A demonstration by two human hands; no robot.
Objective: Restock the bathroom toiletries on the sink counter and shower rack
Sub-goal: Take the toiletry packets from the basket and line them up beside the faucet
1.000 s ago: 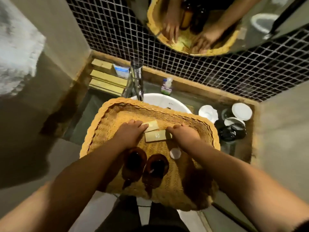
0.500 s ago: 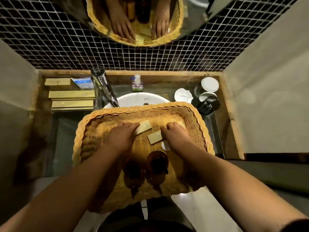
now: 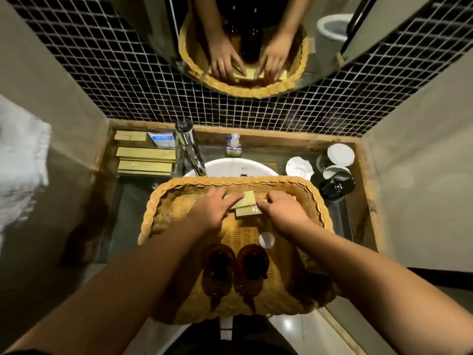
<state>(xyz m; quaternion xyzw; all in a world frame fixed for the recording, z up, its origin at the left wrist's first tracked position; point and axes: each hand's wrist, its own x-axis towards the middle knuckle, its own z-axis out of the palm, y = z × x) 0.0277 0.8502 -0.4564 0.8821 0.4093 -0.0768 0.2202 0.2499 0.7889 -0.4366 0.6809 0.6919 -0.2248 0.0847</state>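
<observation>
A wicker basket [image 3: 153,208] rests over the white sink [image 3: 230,166]. At its far end lie small tan boxes [image 3: 247,207], one overlapping another. My left hand [image 3: 210,213] presses its fingers on the left box. From the right, the fingers of my right hand [image 3: 284,213] hold the edge of the other box. Two amber pump bottles [image 3: 218,267] [image 3: 252,265] lie side by side at the near end of the basket. A small white cap [image 3: 266,240] sits between them and my right wrist.
Long tan boxes [image 3: 146,153] and a blue-white packet [image 3: 162,139] sit on the counter's left. A chrome faucet [image 3: 190,149] and a small soap dispenser [image 3: 233,146] stand behind the sink. Lidded cups [image 3: 340,155], a black cup [image 3: 335,187] and a white dish [image 3: 299,166] crowd the right. A white towel [image 3: 20,160] hangs left.
The two small tan boxes have been pushed together and now overlap between my hands. Both hands moved toward the basket's far rim. The head view shifted.
</observation>
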